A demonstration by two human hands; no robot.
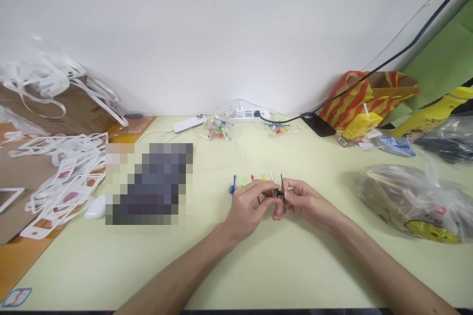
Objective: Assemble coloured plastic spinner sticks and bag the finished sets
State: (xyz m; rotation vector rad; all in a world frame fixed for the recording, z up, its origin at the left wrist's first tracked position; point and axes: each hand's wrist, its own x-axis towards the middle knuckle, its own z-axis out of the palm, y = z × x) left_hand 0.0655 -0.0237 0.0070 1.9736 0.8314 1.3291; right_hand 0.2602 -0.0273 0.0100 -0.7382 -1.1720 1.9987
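Observation:
My left hand [251, 203] is closed, thumb and fingers pinching a small dark part [275, 193]. My right hand [305, 201] is closed on a thin black strip-like piece [282, 182], which stands upright against the small part. Both hands meet just above the table, and the fingers hide much of the two pieces. Behind the left hand lies a row of small coloured arrow-shaped pieces: a blue one [232, 187], a green one [244, 180], a red one [252, 177], a yellow one [263, 177] and a white one [272, 176].
Clear bags of coloured pieces [220, 130] lie near a power strip [249, 114]. To the left are a blurred-out dark object [151, 184] and tangled white frames [62, 172]. A bulky plastic bag [414, 204], drink carton [360, 128] and phone [318, 124] occupy the right.

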